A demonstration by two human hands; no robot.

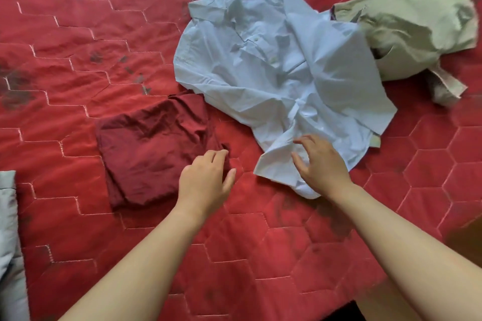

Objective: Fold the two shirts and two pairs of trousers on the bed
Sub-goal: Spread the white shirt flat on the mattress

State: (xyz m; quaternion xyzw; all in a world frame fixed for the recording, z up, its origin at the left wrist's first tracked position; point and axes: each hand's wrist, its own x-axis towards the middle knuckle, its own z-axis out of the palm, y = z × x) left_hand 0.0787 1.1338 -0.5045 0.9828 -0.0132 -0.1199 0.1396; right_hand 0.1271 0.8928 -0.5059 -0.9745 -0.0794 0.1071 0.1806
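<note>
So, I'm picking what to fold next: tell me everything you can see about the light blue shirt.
The light blue shirt is thin, creased cloth with a collar at its far end and small pale buttons down the front. It lies unfolded and rumpled on the red quilt, its right edge overlapping the beige trousers. The right hand is over its near hem, loosely open; contact is unclear.
</note>
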